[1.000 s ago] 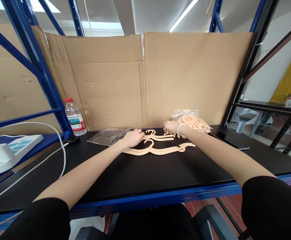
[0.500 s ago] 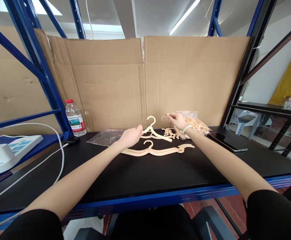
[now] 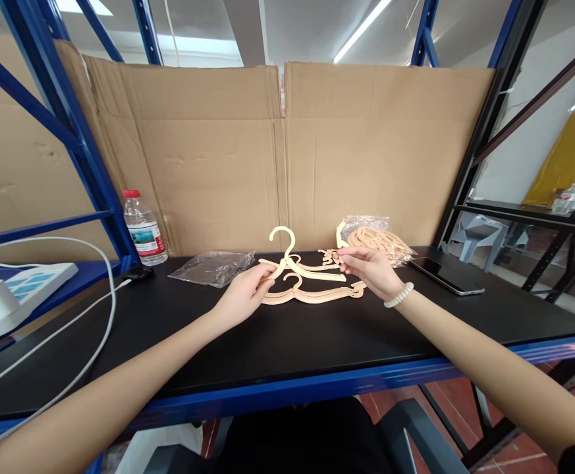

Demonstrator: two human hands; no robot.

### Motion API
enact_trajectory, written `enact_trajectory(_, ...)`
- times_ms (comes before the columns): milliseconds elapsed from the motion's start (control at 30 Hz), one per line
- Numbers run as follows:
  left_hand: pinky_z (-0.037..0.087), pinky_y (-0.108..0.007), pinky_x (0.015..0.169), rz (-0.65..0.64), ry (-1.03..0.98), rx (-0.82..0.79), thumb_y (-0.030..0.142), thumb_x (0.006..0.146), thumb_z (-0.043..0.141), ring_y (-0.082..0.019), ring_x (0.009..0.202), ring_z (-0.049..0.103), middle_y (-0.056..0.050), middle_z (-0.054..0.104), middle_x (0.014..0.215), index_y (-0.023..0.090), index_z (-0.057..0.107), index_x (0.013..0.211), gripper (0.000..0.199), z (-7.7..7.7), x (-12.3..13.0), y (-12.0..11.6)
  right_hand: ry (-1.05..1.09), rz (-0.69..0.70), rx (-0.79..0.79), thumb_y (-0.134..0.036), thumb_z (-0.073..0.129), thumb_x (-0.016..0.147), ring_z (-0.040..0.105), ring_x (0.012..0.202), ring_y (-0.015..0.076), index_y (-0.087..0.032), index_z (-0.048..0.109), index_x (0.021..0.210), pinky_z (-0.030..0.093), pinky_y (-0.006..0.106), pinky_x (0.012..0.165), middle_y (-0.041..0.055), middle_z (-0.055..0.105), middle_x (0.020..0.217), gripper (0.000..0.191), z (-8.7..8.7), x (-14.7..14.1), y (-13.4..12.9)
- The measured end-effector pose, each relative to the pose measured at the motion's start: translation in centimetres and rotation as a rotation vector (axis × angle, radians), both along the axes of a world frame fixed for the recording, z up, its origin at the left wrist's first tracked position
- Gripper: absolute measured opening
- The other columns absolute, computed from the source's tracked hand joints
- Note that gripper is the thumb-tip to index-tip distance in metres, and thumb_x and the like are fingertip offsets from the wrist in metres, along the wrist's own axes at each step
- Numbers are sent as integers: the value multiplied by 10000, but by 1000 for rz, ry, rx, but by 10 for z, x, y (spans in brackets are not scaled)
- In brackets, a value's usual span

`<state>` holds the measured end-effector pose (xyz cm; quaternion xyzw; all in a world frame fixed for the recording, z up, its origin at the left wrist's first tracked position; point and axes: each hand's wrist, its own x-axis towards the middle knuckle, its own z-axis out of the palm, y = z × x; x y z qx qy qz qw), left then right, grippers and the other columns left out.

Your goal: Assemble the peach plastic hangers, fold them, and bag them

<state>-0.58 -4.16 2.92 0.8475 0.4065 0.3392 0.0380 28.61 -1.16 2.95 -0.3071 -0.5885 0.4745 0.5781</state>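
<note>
My left hand [image 3: 242,291] is closed on one arm of a cream folding clothes hanger [image 3: 324,275], whose hook points up. To the right, my right hand [image 3: 372,268] pinches a small curved cream hook-shaped piece [image 3: 340,235], held near the free end of that hanger. Below the held hanger, other clothes hangers [image 3: 311,298] lie stacked on the black tabletop [image 3: 287,349], a small piece at their right end. Part of another hanger shows behind the held one. Small loose pieces [image 3: 327,257] lie beside my right fingertips, partly hidden.
A clear plastic bag [image 3: 383,245] of cream parts lies behind my right hand. Right of it rests a phone [image 3: 448,276]. Another plastic bag [image 3: 213,268], a water bottle [image 3: 145,230] and a power strip [image 3: 45,289] with white cables are on the left. Cardboard [image 3: 208,164] stands behind.
My right hand has come back from the loose pieces with the small hook-shaped piece. My left hand has moved toward me and left, bringing the hanger closer.
</note>
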Motion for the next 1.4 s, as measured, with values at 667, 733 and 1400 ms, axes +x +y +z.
enact_trajectory(667, 466, -272, 711, 10, 1, -7, 282, 937, 394, -156, 761, 594, -21, 622, 861, 204, 515, 977, 149, -11, 0, -5, -78, 56, -221, -329, 885, 554, 659, 783, 174, -169, 689, 747, 544, 277, 704, 31, 670, 759, 318, -5, 24, -11)
enact_trajectory(733, 462, -266, 707, 14, -5, -8, 277, 938, 394, -154, 762, 591, -18, 620, 860, 205, 513, 972, 144, -10, 0, -6, -82, 98, -256, -313, 879, 575, 651, 769, 153, -167, 689, 753, 540, 261, 712, 24, 668, 775, 298, -5, 26, -13)
enact_trajectory(1400, 456, -253, 703, -39, 13, -21, 280, 944, 396, -143, 751, 559, -19, 596, 859, 197, 524, 970, 154, -8, 4, -10, -17, 453, -616, -186, 700, 800, 696, 917, 212, -162, 533, 713, 534, 170, 615, 25, 664, 736, 190, 1, 26, -16)
